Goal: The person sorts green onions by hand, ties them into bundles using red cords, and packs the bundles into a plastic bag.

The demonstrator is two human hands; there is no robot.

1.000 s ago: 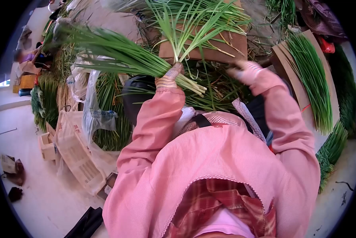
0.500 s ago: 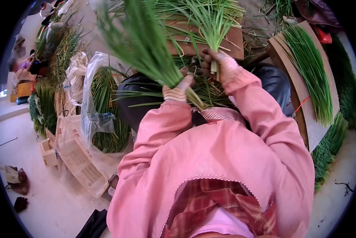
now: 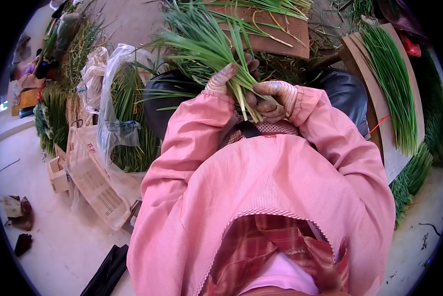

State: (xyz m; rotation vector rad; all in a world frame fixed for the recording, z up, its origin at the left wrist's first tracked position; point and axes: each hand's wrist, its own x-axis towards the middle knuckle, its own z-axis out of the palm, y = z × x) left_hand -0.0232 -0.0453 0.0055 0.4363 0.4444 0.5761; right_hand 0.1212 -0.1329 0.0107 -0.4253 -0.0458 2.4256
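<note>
A bunch of garlic chives (image 3: 205, 48) slants across in front of my lap, green leaves toward the upper left and pale stem ends (image 3: 248, 106) toward my body. My left hand (image 3: 226, 79) wraps around it from the left, thumb on top and some fingers showing behind the stems. Lower down, my right hand (image 3: 275, 98) is closed on the stem ends from the right, thumb over them and fingers curled beneath. Both hands wear stained, striped coverings. More chives lie under the bunch, partly hidden by it.
Ahead is a brown board (image 3: 275, 37) with loose chives. On the right, a neat chive bundle (image 3: 390, 89) lies on another board. To the left stand a clear plastic bag (image 3: 117, 106) of greens and a pale plastic crate (image 3: 95, 172). Another person (image 3: 30, 81) sits far left.
My hands have come together at the bunch. The right hand came down and left from the front board, where it held a smaller bunch; the upright leaves in my left hand tilted lower.
</note>
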